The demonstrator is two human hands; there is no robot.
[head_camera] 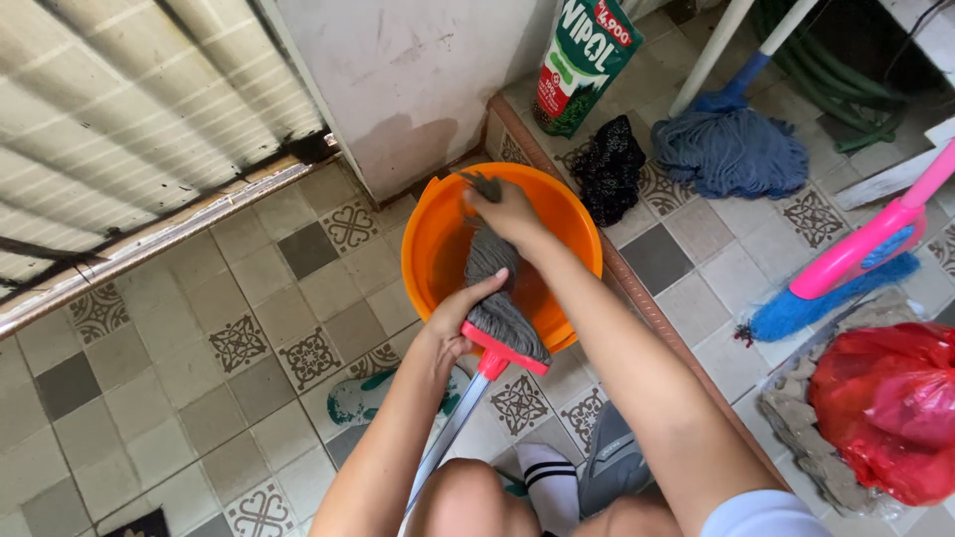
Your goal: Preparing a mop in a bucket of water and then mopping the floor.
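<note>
On the patterned tile floor (199, 398), beside a white wall (418, 70), an orange bucket (430, 249) stands against a raised tiled step (637, 288). Over its opening hangs a grey string mop head (494, 288), fixed in a red clamp (502, 350) on a metal handle (448, 433) that slopes down toward the person's knees. The right hand (507, 211) is closed around the far end of the strands, above the bucket. The left hand (458, 320) is wrapped around the strands just above the clamp. Risk: both hands pull on the strands over the near rim; uneven force there could probably tip the bucket. Slack strands could also slip from the right fingers. A blue mop (731, 149), a pink broom (846, 264) and a red bag (890, 408) lie on the step.
</note>
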